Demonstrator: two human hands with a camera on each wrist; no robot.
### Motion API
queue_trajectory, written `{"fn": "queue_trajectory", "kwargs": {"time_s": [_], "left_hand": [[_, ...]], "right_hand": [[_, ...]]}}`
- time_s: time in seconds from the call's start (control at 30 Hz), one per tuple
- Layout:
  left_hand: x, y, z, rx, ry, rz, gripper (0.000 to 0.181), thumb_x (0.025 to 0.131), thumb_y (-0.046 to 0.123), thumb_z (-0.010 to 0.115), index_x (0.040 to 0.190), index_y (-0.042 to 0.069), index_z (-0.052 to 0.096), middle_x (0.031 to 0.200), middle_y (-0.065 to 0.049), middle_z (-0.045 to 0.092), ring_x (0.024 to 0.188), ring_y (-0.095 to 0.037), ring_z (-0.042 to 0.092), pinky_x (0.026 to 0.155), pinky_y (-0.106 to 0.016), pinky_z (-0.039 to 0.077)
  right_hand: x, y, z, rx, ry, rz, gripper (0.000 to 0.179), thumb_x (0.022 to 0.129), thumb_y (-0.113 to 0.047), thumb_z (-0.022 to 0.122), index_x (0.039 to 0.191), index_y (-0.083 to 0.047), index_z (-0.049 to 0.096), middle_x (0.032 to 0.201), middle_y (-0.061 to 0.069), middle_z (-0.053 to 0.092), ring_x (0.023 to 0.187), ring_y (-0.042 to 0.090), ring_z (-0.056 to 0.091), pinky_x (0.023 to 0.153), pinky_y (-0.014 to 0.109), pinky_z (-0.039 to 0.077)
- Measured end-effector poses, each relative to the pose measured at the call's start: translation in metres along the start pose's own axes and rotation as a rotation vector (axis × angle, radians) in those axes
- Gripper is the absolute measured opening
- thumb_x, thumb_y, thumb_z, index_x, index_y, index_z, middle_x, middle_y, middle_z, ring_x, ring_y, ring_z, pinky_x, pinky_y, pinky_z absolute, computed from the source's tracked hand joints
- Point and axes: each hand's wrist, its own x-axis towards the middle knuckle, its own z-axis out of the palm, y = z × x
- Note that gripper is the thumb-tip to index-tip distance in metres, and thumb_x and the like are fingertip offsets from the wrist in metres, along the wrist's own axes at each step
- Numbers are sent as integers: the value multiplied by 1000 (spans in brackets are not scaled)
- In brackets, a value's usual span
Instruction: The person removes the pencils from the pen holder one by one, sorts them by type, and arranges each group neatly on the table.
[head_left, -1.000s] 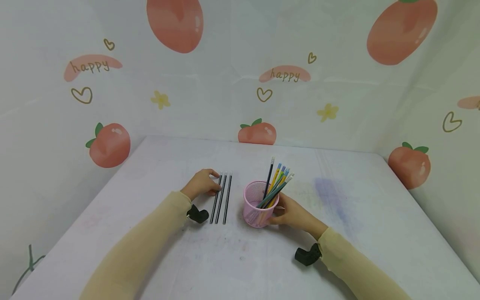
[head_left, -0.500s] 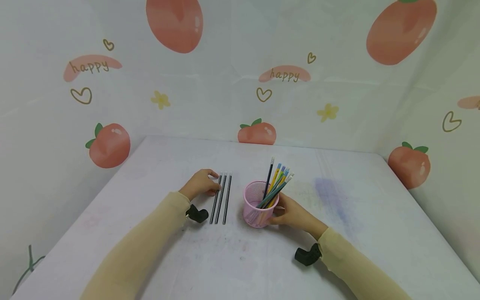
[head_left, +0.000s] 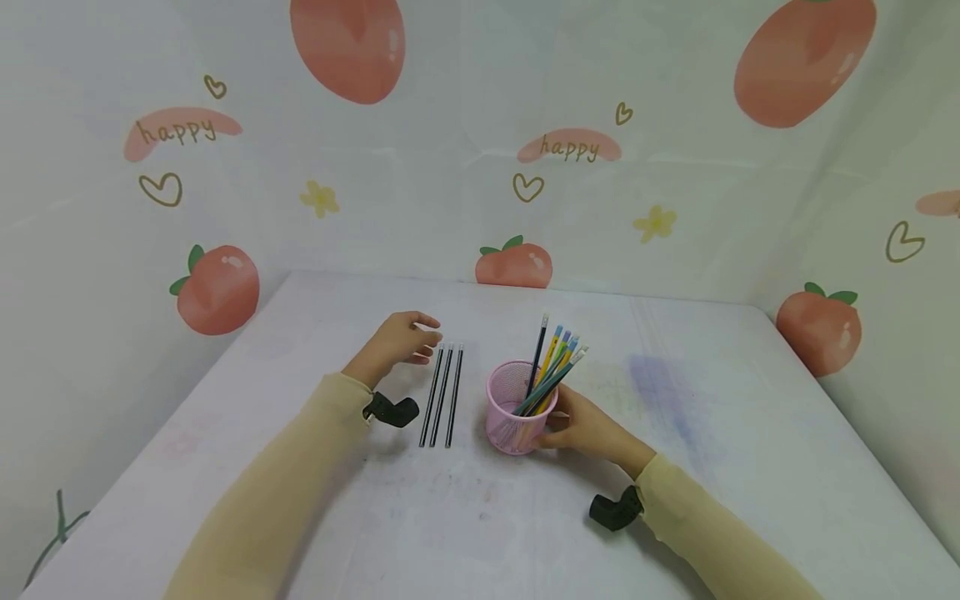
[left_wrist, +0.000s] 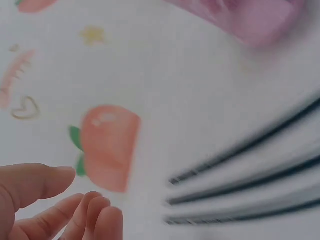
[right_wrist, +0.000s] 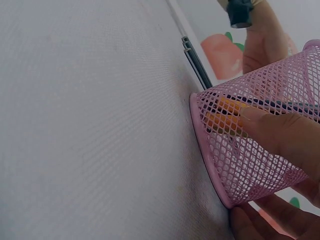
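Note:
Three dark pencils lie side by side on the table, roughly parallel, in the head view. Just beyond their far ends hovers my left hand, its fingers loosely bent with nothing between them. The left wrist view shows its thumb apart from the fingertips and the pencil ends to the right. My right hand grips the pink mesh pencil cup from its right side, thumb against the mesh wall in the right wrist view. Several pencils in dark, yellow, green and blue lean to the right inside the cup.
The white table ends at a pale backdrop printed with peaches, hearts and flowers. Black wrist devices hang beneath both sleeves. A thin green cord-like thing shows at the left edge.
My left hand has lifted from beside the leftmost pencil and moved away from me, toward the pencils' far ends. The right hand and the cup have stayed put.

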Motion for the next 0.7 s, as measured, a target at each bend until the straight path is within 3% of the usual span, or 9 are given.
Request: {"fn": "queue_trajectory", "kwargs": {"time_s": [0.1,0.33,0.7], "left_hand": [[-7,12,-3,-27,8,49,38,96,17,59,131,4,54,119,-20,61,103,-33,64,77,-29,58],[-24,37,-3,-122,22,211,31,96,13,57,125,5,59,107,-14,64,84,-18,63,79,-31,58],[-44,59,23,-181,8,407,28,93,9,61,121,6,62,97,-10,64,87,-24,63,78,-32,59]], "right_hand": [[0,0,0,0,1,1,86,78,-6,78,147,2,27,145,25,43,129,44,47,104,49,44],[-1,-2,0,6,2,4,86,78,-7,78,147,2,27,145,24,42,129,44,46,104,50,44],[-1,-2,0,-16,3,-9,86,78,-8,80,146,2,28,142,25,45,127,42,48,104,48,44]]}}
